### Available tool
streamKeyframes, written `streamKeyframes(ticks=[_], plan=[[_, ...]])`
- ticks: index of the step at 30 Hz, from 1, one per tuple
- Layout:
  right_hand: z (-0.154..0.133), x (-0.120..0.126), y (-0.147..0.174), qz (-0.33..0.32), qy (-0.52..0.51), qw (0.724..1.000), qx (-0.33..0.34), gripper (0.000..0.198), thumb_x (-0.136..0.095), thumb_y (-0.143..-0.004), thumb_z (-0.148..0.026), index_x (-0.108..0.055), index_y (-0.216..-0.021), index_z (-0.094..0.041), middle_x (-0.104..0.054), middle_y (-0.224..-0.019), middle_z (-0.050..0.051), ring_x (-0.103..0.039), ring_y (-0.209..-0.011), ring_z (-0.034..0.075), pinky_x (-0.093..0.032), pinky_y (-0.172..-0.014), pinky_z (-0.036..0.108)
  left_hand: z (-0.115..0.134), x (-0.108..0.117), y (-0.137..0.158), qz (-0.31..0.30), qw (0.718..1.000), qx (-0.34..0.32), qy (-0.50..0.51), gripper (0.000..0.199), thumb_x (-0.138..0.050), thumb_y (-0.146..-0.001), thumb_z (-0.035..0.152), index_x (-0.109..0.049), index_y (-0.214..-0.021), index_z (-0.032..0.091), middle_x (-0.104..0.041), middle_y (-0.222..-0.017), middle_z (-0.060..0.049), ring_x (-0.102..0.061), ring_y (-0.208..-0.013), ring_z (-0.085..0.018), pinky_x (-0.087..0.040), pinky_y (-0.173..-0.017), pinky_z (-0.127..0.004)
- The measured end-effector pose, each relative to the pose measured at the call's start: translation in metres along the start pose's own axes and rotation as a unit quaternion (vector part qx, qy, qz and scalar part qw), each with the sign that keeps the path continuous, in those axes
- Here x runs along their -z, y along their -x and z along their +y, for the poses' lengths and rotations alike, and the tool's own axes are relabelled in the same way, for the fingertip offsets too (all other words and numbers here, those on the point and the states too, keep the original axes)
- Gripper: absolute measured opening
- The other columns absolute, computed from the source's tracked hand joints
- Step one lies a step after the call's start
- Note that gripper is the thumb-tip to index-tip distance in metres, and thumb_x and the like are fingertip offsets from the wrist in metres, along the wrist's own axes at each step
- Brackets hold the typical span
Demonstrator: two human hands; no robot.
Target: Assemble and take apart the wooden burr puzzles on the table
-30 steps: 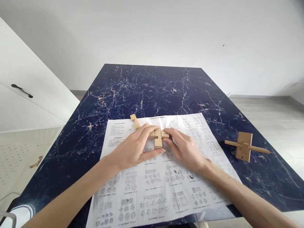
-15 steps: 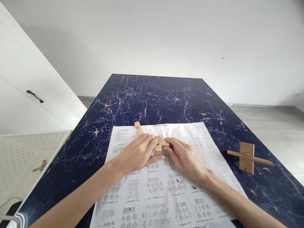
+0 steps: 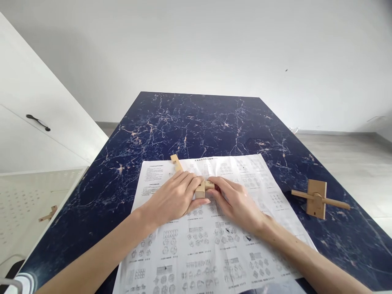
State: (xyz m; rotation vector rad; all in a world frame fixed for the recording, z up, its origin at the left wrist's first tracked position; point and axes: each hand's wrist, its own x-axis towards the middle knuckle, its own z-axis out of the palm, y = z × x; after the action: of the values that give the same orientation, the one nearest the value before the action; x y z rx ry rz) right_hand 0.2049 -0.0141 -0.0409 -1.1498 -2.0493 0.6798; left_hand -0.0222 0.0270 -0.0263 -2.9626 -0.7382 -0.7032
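Note:
Over the printed instruction sheet (image 3: 171,261), my left hand (image 3: 176,194) is closed around a pale notched wooden block (image 3: 200,190), its thumb along the near side. My right hand (image 3: 234,198) pinches a second wooden block (image 3: 210,185) from the right; its end meets the first block, and fingers hide much of both. Beyond my left fingers, another notched wooden piece (image 3: 176,162) lies slanted across the sheet's top edge. I cannot tell whether the two held blocks interlock.
The sheet lies creased on a dark blue marbled table (image 3: 190,122). Right of it sits a wooden piece (image 3: 316,199) with a flat plate and crossing bars. At left are a white cabinet with a black handle (image 3: 38,122) and a perforated white surface (image 3: 18,204).
The whole view has shifted slightly, with everything a little farther left and up. Both hands keep their hold on the blocks, which look almost the same.

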Motion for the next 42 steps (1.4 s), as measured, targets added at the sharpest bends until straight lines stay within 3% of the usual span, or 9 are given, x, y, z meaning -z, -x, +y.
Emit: streamKeyframes(ticks=[15,22,26,31,37,42], plan=[[0.001,-0.001,0.0,-0.005,-0.03,0.999,-0.018,0.02,-0.048,-0.112,-0.029,-0.064,-0.12,-0.02,-0.074,-0.098,0.006,-0.066,-0.078,0.018,-0.053,-0.069,0.031,-0.007,-0.003,0.0,-0.046,0.995,0.04,0.077,0.063,-0.018,-0.113,0.062,-0.06,-0.107,0.015,-0.072,-0.098,-0.009,-0.07,-0.086,-0.025,-0.058,-0.08,-0.043],[-0.003,-0.002,-0.002,-0.009,-0.021,0.999,-0.033,0.02,-0.047,-0.113,-0.03,-0.065,-0.111,-0.021,-0.072,-0.093,0.005,-0.061,-0.072,0.018,-0.049,-0.066,0.032,-0.006,-0.005,0.0,-0.048,0.997,0.047,0.048,0.064,-0.015,-0.114,0.059,-0.061,-0.103,0.015,-0.071,-0.093,-0.009,-0.07,-0.082,-0.025,-0.057,-0.077,-0.042],[-0.001,-0.004,-0.004,-0.003,-0.03,0.999,-0.027,0.018,-0.047,-0.112,-0.028,-0.064,-0.116,-0.022,-0.073,-0.103,0.007,-0.066,-0.082,0.02,-0.052,-0.074,0.033,-0.006,-0.001,-0.001,-0.05,0.995,0.057,0.058,0.06,-0.02,-0.114,0.059,-0.06,-0.099,0.017,-0.07,-0.091,-0.008,-0.07,-0.08,-0.025,-0.056,-0.072,-0.039],[0.003,-0.004,-0.003,-0.011,-0.034,0.999,-0.023,0.018,-0.047,-0.113,-0.027,-0.063,-0.118,-0.02,-0.073,-0.102,0.006,-0.066,-0.082,0.019,-0.054,-0.074,0.032,-0.006,0.001,-0.002,-0.061,0.989,0.088,0.101,0.054,-0.026,-0.114,0.057,-0.061,-0.1,0.018,-0.07,-0.091,-0.006,-0.069,-0.079,-0.023,-0.054,-0.069,-0.037],[-0.001,0.002,-0.003,-0.056,-0.023,0.998,-0.005,0.018,-0.049,-0.114,-0.03,-0.06,-0.125,-0.021,-0.073,-0.114,0.009,-0.07,-0.097,0.022,-0.058,-0.084,0.037,-0.008,0.003,-0.004,-0.047,0.978,0.138,0.146,0.047,-0.028,-0.114,0.044,-0.05,-0.08,0.022,-0.06,-0.074,0.0,-0.055,-0.063,-0.017,-0.044,-0.062,-0.033],[-0.003,0.004,-0.005,-0.062,0.004,0.998,0.012,0.021,-0.046,-0.115,-0.032,-0.059,-0.125,-0.02,-0.072,-0.108,0.009,-0.069,-0.089,0.021,-0.058,-0.078,0.036,-0.006,0.01,-0.004,-0.053,0.961,0.185,0.197,0.043,-0.032,-0.113,0.046,-0.05,-0.082,0.022,-0.059,-0.076,0.001,-0.054,-0.062,-0.015,-0.042,-0.062,-0.031]])
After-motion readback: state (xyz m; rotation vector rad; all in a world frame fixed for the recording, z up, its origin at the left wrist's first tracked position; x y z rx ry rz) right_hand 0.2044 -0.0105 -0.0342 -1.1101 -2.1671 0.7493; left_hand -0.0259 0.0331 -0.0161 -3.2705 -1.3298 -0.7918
